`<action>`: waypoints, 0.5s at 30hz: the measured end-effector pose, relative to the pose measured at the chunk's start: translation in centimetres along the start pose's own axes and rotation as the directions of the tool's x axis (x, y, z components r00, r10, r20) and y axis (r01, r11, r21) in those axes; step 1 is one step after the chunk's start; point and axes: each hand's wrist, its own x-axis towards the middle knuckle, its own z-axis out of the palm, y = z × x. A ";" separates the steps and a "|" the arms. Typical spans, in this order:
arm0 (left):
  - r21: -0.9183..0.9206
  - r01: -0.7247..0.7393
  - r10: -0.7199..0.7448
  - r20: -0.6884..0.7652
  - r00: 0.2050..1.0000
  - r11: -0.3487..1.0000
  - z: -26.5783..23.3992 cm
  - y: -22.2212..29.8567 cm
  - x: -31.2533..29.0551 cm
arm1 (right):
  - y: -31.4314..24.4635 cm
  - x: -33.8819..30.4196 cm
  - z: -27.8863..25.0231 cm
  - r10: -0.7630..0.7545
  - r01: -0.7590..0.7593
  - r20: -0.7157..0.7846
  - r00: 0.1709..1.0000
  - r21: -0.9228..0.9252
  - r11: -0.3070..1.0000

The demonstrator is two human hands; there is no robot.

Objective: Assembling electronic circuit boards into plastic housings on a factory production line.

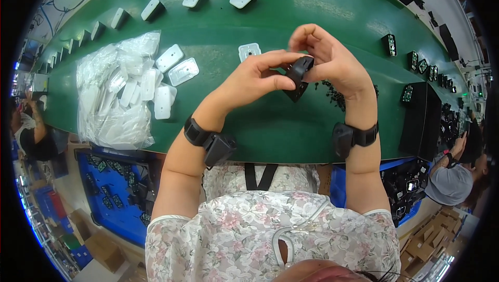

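One small black case (297,88), long axis slanting away and rightward, sits pinched in our left hand (264,75) above the green table (270,139), while our right hand (337,62) curls at its far end, grip unclear.

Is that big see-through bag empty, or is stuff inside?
Stuff is inside: the bag is clear, and white covers show through.

Black housing (299,71) — green table (280,131)

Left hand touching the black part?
Touching. The head view shows the left hand's thumb against the black part's left side.
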 end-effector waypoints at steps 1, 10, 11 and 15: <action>-0.147 0.080 -0.075 0.042 0.996 0.986 -0.4 0.0 -0.1 | 0.2 0.3 0.5 -0.107 0.102 0.046 0.993 0.112 0.989; -0.478 0.198 -0.216 0.017 0.976 0.856 0.1 -0.4 0.2 | 5.1 0.4 1.2 -0.326 0.288 0.028 0.945 0.404 0.868; -0.277 0.240 -0.279 -0.111 0.954 0.930 -0.9 -0.8 0.3 | 4.8 0.4 1.6 -0.375 0.369 -0.051 0.926 0.330 0.869; 0.749 0.508 -0.035 -0.547 0.836 0.427 -2.4 -0.6 0.4 | 5.6 0.4 -1.1 -0.118 0.299 -0.360 0.925 0.503 0.811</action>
